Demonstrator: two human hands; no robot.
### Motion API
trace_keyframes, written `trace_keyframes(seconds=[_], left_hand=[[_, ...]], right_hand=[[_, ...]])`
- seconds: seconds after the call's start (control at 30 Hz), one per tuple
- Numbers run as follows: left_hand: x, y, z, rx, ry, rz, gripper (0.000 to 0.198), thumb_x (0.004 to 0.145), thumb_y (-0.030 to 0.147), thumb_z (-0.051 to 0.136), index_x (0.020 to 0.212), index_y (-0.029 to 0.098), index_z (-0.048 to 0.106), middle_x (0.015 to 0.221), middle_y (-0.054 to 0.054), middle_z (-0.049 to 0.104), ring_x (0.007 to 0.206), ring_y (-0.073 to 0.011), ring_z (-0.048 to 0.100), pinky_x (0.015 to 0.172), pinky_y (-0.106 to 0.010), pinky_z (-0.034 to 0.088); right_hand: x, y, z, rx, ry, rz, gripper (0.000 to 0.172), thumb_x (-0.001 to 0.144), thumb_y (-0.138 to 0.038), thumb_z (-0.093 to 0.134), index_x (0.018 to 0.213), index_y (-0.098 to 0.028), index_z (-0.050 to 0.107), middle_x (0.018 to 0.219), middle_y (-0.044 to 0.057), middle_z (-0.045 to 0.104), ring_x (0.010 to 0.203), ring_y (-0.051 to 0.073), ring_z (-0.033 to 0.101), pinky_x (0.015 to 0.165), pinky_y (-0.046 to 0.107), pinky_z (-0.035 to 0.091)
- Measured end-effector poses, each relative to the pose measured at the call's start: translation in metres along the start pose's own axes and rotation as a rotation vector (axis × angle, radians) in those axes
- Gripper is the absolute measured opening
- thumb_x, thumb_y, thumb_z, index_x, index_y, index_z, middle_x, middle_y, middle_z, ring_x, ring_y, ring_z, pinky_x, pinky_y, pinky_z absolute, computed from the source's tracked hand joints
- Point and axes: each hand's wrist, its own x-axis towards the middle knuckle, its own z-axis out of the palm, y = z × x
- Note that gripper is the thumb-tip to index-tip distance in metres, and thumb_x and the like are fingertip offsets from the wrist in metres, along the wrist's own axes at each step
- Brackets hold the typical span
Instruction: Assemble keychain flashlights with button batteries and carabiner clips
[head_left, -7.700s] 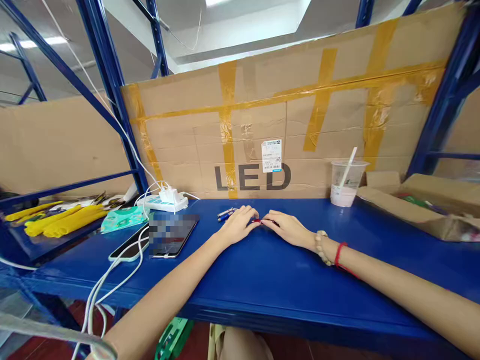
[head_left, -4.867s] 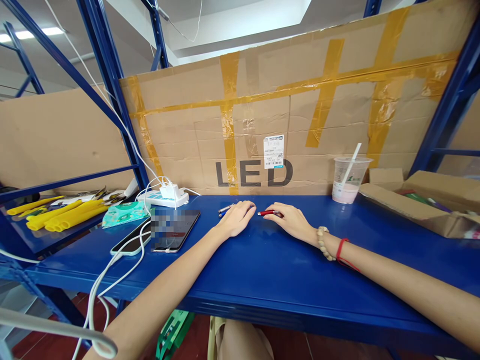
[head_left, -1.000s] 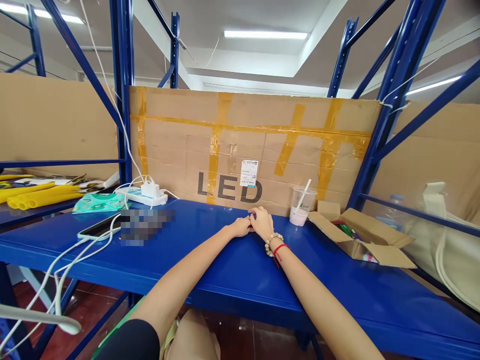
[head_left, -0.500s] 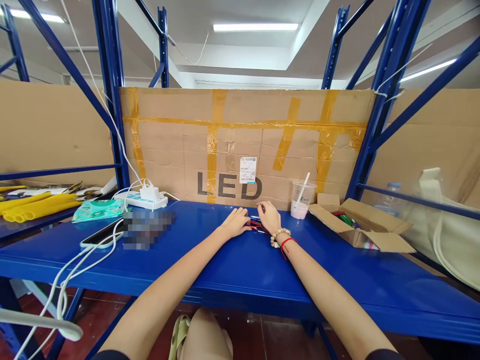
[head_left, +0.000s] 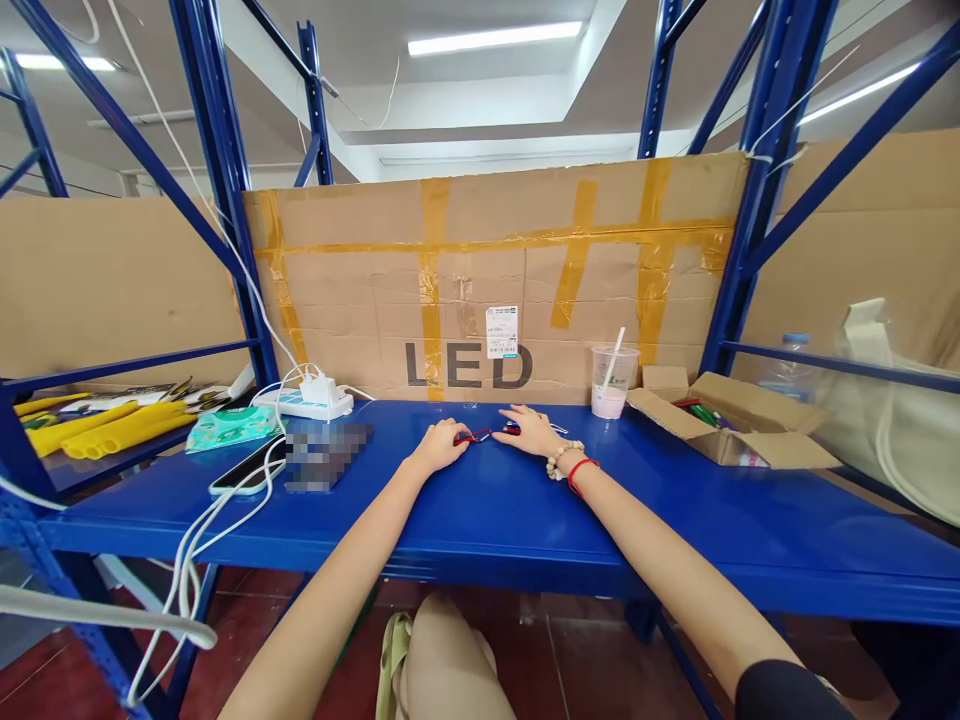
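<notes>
Gripped by the left hand (head_left: 441, 445) is a red item (head_left: 463, 438) (right hand (head_left: 531, 432): hold unclear).

Just 1 word can be read: "LED", in 3 large black capitals (head_left: 463, 366) on the cardboard sheet (head_left: 337, 310). Stuck to the same cardboard, 1 white label (head_left: 502, 328) overlaps the top of the D; it carries lines of fine print and a barcode (head_left: 499, 351), too small to read. Faint markings on the plastic cup (head_left: 618, 382) are illegible.
</notes>
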Motion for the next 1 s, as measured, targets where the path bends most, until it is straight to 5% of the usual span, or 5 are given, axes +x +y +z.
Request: trace_keyframes(seconds=[0.1, 0.3, 0.57, 0.7, 1.0], left_hand=[[-0.004, -0.001, 0.000, -0.045, 0.009, 0.010, 0.019, 0.081, 0.027, 0.049, 0.094, 0.022, 0.061, 0.095, -0.005, 0.059, 0.094, -0.0208, 0.054, 0.084, -0.035, 0.041], [-0.004, -0.007, 0.005, -0.128, 0.049, 0.024, 0.017, 0.080, 0.033, 0.052, 0.086, 0.019, 0.060, 0.088, -0.004, 0.061, 0.087, -0.0189, 0.055, 0.080, -0.031, 0.044], [0.002, -0.014, 0.015, -0.244, 0.135, -0.004, 0.018, 0.085, 0.031, 0.044, 0.085, 0.018, 0.056, 0.086, -0.005, 0.062, 0.084, -0.0195, 0.055, 0.081, -0.033, 0.043], [0.002, -0.011, 0.013, -0.308, 0.130, 0.004, 0.014, 0.086, 0.028, 0.043, 0.089, 0.019, 0.053, 0.081, -0.002, 0.063, 0.077, -0.0160, 0.057, 0.075, -0.028, 0.044], [0.003, 0.000, 0.007, -0.494, 0.172, -0.016, 0.015, 0.086, 0.027, 0.039, 0.093, 0.019, 0.049, 0.075, 0.001, 0.060, 0.071, -0.0130, 0.055, 0.071, -0.025, 0.044]], right_hand=[[-0.002, 0.011, 0.001, -0.013, -0.045, 0.025, 0.035, 0.089, -0.037, 0.043, 0.119, -0.025, 0.055, 0.127, 0.010, 0.052, 0.119, 0.027, 0.044, 0.095, 0.046, 0.030], [-0.006, 0.017, -0.002, -0.028, 0.002, 0.022, 0.027, 0.090, -0.024, 0.042, 0.109, -0.022, 0.061, 0.114, 0.010, 0.060, 0.105, 0.025, 0.054, 0.086, 0.043, 0.036], [-0.012, -0.019, -0.009, 0.061, 0.069, -0.193, 0.031, 0.085, -0.041, 0.050, 0.107, -0.023, 0.063, 0.115, 0.004, 0.060, 0.106, 0.019, 0.053, 0.088, 0.032, 0.037], [-0.013, -0.038, -0.005, 0.157, 0.072, -0.347, 0.025, 0.080, -0.032, 0.060, 0.101, -0.019, 0.065, 0.104, 0.006, 0.065, 0.095, 0.022, 0.059, 0.082, 0.034, 0.041], [-0.012, -0.038, 0.001, 0.297, 0.125, -0.269, 0.017, 0.083, -0.030, 0.054, 0.083, -0.017, 0.066, 0.086, 0.005, 0.069, 0.079, 0.015, 0.063, 0.072, 0.026, 0.046]])
